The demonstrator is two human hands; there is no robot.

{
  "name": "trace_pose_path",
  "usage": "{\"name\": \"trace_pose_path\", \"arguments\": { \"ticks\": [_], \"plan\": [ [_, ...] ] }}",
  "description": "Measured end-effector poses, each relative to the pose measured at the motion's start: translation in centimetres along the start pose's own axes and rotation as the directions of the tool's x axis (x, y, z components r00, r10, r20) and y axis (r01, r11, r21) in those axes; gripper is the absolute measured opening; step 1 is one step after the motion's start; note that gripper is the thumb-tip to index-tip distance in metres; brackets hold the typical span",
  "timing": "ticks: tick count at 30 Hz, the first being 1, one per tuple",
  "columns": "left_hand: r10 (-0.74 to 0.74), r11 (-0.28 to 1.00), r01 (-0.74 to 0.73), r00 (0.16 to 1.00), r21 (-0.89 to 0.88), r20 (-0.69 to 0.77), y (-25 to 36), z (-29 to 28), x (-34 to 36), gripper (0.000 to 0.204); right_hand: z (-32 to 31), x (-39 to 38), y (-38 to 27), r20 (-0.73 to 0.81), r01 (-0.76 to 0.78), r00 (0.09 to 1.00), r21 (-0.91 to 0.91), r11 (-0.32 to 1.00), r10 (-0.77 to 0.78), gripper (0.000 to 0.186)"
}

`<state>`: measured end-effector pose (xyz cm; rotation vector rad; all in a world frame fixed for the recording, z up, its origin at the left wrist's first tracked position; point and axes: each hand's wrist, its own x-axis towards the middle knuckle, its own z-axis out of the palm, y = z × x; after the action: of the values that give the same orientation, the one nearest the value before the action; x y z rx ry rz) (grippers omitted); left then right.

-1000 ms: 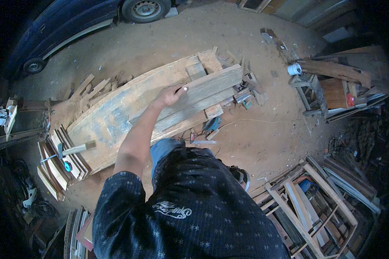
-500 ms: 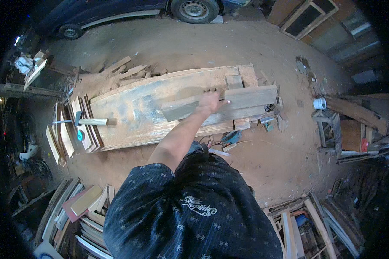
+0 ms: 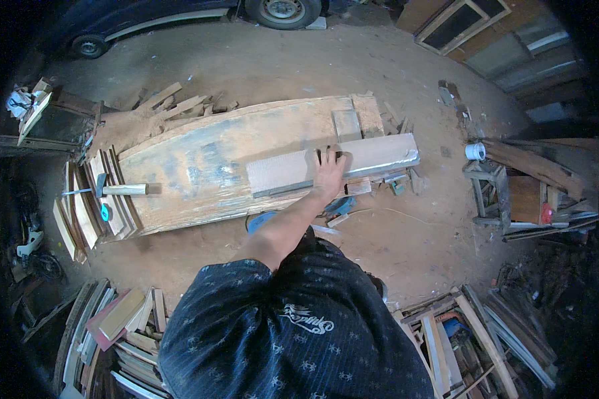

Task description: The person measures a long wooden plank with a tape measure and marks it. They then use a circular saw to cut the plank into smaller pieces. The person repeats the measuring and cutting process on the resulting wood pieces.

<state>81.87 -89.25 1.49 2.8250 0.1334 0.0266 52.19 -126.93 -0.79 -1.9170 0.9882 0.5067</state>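
Observation:
My left hand [image 3: 327, 174] lies palm down across the middle of a thick wooden plank [image 3: 376, 153], its fingers bent over the pale upper face and reaching to the far edge. The plank rests on the right part of a long, low workbench top [image 3: 246, 126], which is worn and dusted with sawdust. Beyond the plank, a short grey wood piece [image 3: 346, 125] lies flat. My right hand is out of view.
On the bench's left end lie a hammer [image 3: 123, 189], a turquoise tape roll [image 3: 104, 212] and several narrow boards [image 3: 113, 166]. Wood offcuts [image 3: 180, 110] are heaped behind the bench. Stacked timber [image 3: 133, 312] stands at the lower left. A parked vehicle's wheel [image 3: 283, 10] shows at the top.
The plank has turned over under my left hand, and a broad pale face is now uppermost. My hand has shifted toward its near side. The whole view has moved slightly right.

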Motion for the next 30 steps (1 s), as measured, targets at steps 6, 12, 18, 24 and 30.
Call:
{"name": "trace_pose_path", "arguments": {
  "ticks": [6,12,18,24,30],
  "plan": [
    [0.059,0.99,-0.032,0.979,-0.138,0.197,0.1,-3.6,2.6,0.104,-0.3,-0.4,0.7,-0.003,-0.001,1.0,-0.006,1.0,0.001,0.024],
    [0.078,0.974,-0.058,0.994,-0.218,0.083,0.8,0.2,5.1,0.107,-1.8,-0.9,0.6,0.023,0.011,1.0,-0.057,0.998,-0.01,0.025],
    [0.066,0.958,-0.03,0.991,-0.284,0.118,2.5,-0.8,5.7,0.107,-3.0,-1.0,1.2,0.021,0.008,1.0,-0.084,0.996,-0.006,0.026],
    [0.052,0.959,-0.034,0.997,-0.283,0.056,2.0,1.6,5.6,0.112,-3.2,-0.8,0.5,0.045,0.031,0.999,-0.107,0.994,-0.026,0.027],
    [0.059,0.939,-0.082,0.995,-0.335,-0.077,1.4,2.2,4.8,0.105,-2.8,-0.9,0.8,0.046,0.066,0.997,-0.095,0.993,-0.062,0.028]
  ]
}}
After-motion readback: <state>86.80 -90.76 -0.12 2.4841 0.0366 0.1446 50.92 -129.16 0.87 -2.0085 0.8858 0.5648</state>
